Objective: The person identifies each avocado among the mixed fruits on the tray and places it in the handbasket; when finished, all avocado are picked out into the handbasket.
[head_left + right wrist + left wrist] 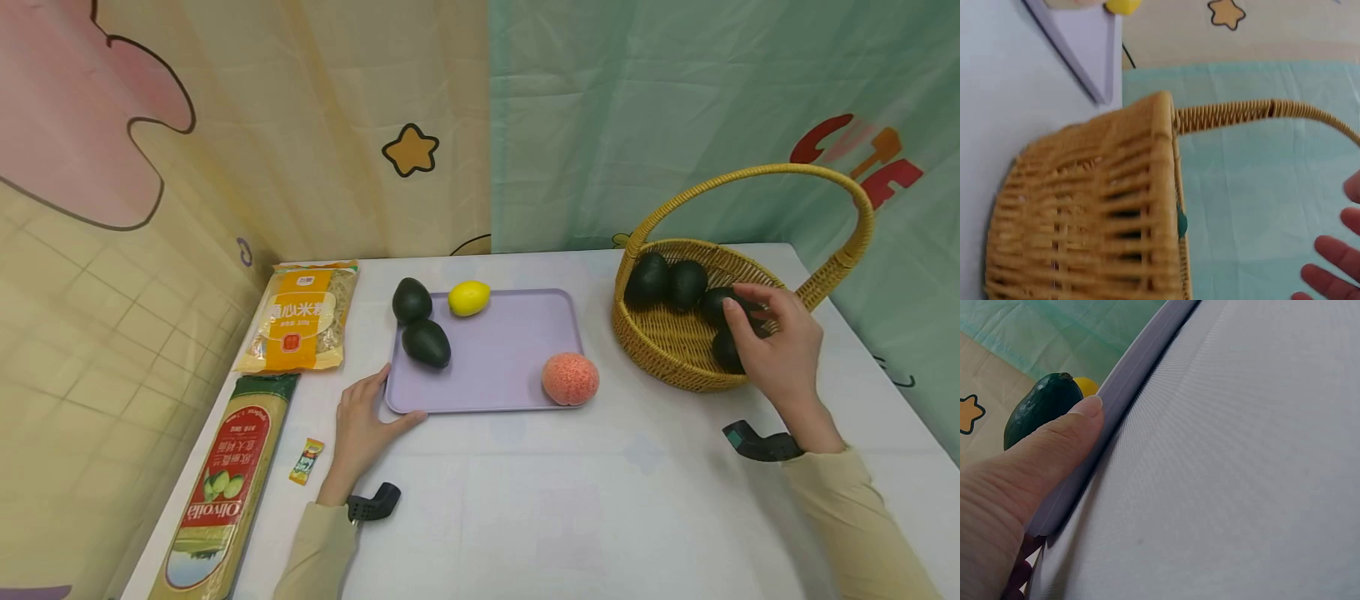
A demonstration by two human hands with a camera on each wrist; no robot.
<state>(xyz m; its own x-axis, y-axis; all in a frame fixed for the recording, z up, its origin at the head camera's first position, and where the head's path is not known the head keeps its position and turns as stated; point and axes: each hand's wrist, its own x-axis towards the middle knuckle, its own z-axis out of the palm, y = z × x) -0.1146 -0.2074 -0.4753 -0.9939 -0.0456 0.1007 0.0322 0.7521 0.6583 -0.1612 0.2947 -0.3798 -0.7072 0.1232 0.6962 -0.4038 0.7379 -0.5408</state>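
My left hand (366, 429) rests at the near left corner of a lilac tray (495, 358), its straight thumb (1054, 453) along the near rim and its fingers by the left side. On the tray are a lemon (469, 298), a round, bumpy coral-pink fruit (570, 379) and two dark avocados (426, 343), one reaching over the left rim. Above the wicker basket (667, 367) hovers my right hand (783, 337), loosely spread. It partly covers an avocado (717, 306) in the head view. The right wrist view shows its fingers (1335, 253) apart, holding nothing. Several avocados lie inside the basket.
The basket's tall handle (772, 170) arches over the right hand's side. Left of the tray lie a yellow pasta bag (300, 321), a long Olivoilà packet (221, 492) and a small yellow-green wrapper (306, 461). Printed curtains (480, 125) hang behind the table.
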